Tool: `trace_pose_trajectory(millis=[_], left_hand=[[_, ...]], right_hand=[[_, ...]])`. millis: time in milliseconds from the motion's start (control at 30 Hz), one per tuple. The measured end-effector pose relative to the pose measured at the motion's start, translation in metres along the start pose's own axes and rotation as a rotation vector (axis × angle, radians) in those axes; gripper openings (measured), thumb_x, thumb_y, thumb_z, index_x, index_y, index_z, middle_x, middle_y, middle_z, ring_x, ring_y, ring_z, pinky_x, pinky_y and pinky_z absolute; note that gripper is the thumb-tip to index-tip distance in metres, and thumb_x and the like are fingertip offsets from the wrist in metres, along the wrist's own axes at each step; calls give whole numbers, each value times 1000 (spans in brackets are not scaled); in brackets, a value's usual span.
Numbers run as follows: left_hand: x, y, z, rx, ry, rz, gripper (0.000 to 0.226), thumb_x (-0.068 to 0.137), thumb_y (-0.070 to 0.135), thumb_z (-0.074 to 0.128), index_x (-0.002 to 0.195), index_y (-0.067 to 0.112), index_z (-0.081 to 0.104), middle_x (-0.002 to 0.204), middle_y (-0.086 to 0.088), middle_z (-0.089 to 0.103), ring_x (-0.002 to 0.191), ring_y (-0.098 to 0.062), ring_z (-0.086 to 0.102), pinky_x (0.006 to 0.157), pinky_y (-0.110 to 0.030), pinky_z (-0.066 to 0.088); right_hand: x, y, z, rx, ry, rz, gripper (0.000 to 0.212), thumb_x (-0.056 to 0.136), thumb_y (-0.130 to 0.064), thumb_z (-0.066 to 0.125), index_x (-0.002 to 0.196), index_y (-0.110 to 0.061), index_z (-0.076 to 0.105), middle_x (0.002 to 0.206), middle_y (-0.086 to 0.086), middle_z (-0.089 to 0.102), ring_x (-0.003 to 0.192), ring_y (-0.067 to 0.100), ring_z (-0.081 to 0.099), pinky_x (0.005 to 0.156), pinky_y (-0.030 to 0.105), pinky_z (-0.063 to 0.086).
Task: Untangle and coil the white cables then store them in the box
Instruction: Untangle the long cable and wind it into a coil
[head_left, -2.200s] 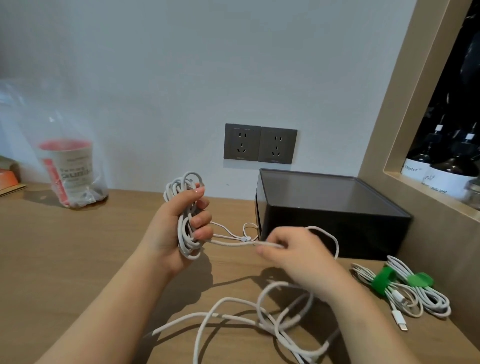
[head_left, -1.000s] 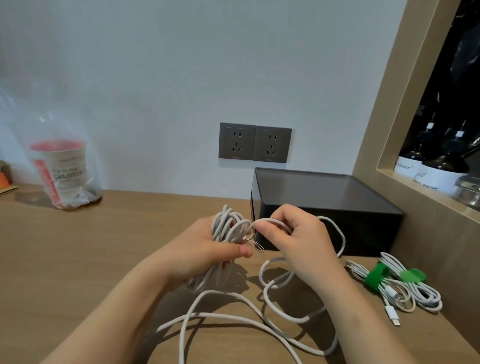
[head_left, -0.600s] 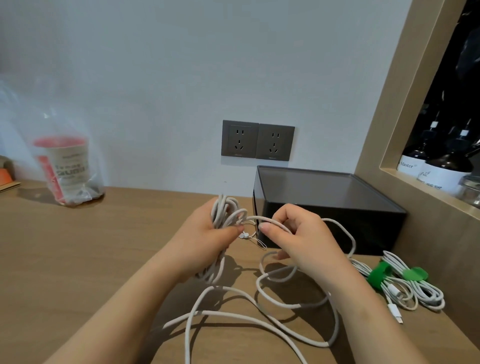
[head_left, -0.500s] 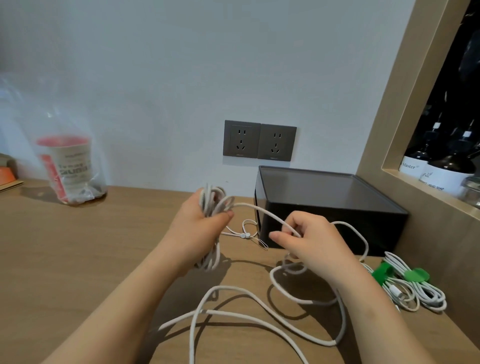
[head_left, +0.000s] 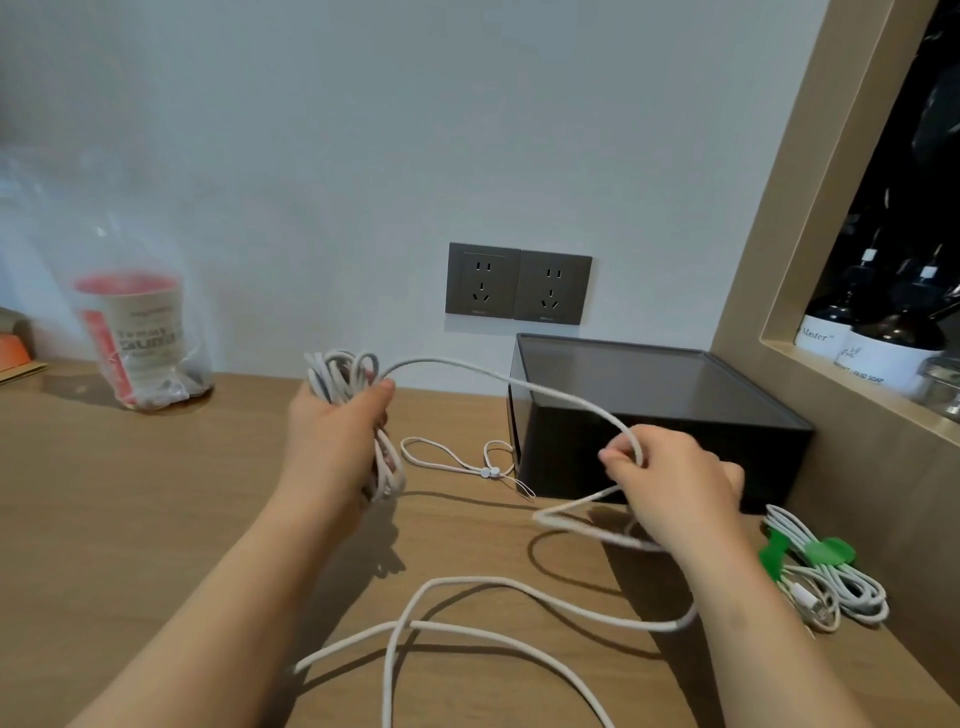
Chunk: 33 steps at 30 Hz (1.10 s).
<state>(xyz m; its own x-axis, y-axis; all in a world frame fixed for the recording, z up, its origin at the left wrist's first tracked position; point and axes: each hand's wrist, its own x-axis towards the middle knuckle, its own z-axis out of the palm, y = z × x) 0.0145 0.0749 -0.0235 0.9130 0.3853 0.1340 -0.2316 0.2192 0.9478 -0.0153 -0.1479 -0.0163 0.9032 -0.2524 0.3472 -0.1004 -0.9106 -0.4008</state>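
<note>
At the far left a plastic bag (head_left: 137, 338) with a cup in it stands on the wooden surface (head_left: 130, 519), well away from the work; next comes the left hand (head_left: 337, 431), its fingers curled tight round a bunch of loops of the white cable (head_left: 447, 359), held up off the surface; one strand runs from that bunch in an arc to the right hand (head_left: 670, 483), which pinches it between thumb and fingers in front of the black box (head_left: 660, 415). More of the cable lies in loose loops (head_left: 467, 579) on the surface near the person; these cross each other, so a hard pull could turn a crossing into a knot. A thin cord (head_left: 488, 472) lies just under the strand, between the hands, and could get swept into the bunch if the cable drags low. If the left hand lets go a little, the loops could spring open and fall apart. The box sits under the wall sockets (head_left: 519, 283); its top looks closed, so I think it must be opened before anything goes in. At the far right a tied bundle (head_left: 831, 587) of white cables with green ties rests on the surface; a sliding cable could hook it and tug it along.
</note>
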Motion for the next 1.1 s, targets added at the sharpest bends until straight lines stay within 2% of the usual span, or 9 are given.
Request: trace_pose_trajectory(millis=[100, 167, 233, 333, 467, 633, 767, 967, 1100], left_hand=[[-5, -4, 6, 17, -107, -63, 18, 90, 12, 60, 76, 18, 51, 57, 0, 44, 48, -13, 39, 54, -28, 37], [-7, -5, 8, 27, -138, -85, 18, 91, 14, 60, 76, 18, 51, 55, 1, 43, 45, -11, 39, 53, -27, 36], [-6, -6, 7, 16, -153, -108, 17, 91, 14, 60, 77, 17, 51, 53, 2, 42, 42, -9, 39, 50, -26, 35], [-6, -6, 7, 33, -183, -115, 16, 90, 17, 60, 77, 17, 52, 52, 2, 43, 41, -9, 39, 48, -26, 34], [-14, -4, 11, 69, -282, -119, 14, 91, 24, 60, 79, 19, 53, 54, 3, 46, 42, -7, 42, 47, -25, 38], [-12, -10, 13, 114, -290, -102, 28, 81, 46, 64, 92, 24, 52, 74, -2, 53, 60, -13, 49, 66, -37, 46], [-11, -13, 14, 102, -320, -58, 69, 57, 66, 69, 106, 24, 46, 84, 0, 55, 64, -11, 52, 74, -44, 46], [-7, -12, 13, 40, -279, -1, 67, 55, 68, 67, 98, 21, 45, 75, -1, 55, 62, -18, 50, 71, -47, 44], [-11, -9, 13, -8, -244, -15, 70, 60, 60, 75, 104, 16, 44, 79, -3, 55, 64, -18, 52, 71, -46, 49]], right_hand=[[-4, -11, 5, 222, -81, -176, 9, 93, -27, 54, 94, -31, 62, 84, -9, 64, 91, 9, 59, 84, 29, 46], [-7, -19, 3, 584, -180, -177, 8, 91, -20, 58, 87, -26, 61, 65, -7, 63, 63, 3, 61, 67, 19, 51], [-10, -23, 1, 898, -208, -119, 7, 92, -18, 56, 88, -16, 61, 47, -1, 48, 41, 10, 46, 47, 23, 41], [-11, -27, -4, 1256, -189, -72, 21, 96, -29, 42, 99, -16, 58, 47, -1, 33, 37, 9, 26, 38, 23, 22], [-11, -26, 0, 1029, -54, -192, 25, 99, -22, 37, 101, -28, 61, 53, -5, 46, 45, 3, 39, 43, 14, 33], [-25, -39, 14, 686, -135, -433, 30, 96, -20, 45, 94, -50, 49, 65, -20, 57, 66, 1, 54, 58, 16, 45], [-31, -46, 19, 702, -99, -414, 15, 95, -26, 48, 89, -39, 46, 63, -2, 55, 62, 17, 54, 55, 33, 46], [-31, -43, 23, 631, -146, -472, 17, 93, -25, 52, 81, -36, 50, 60, -8, 54, 57, 11, 51, 54, 34, 45], [-34, -46, 22, 586, -184, -521, 21, 93, -24, 53, 81, -41, 49, 66, -11, 57, 65, 10, 56, 61, 33, 51]])
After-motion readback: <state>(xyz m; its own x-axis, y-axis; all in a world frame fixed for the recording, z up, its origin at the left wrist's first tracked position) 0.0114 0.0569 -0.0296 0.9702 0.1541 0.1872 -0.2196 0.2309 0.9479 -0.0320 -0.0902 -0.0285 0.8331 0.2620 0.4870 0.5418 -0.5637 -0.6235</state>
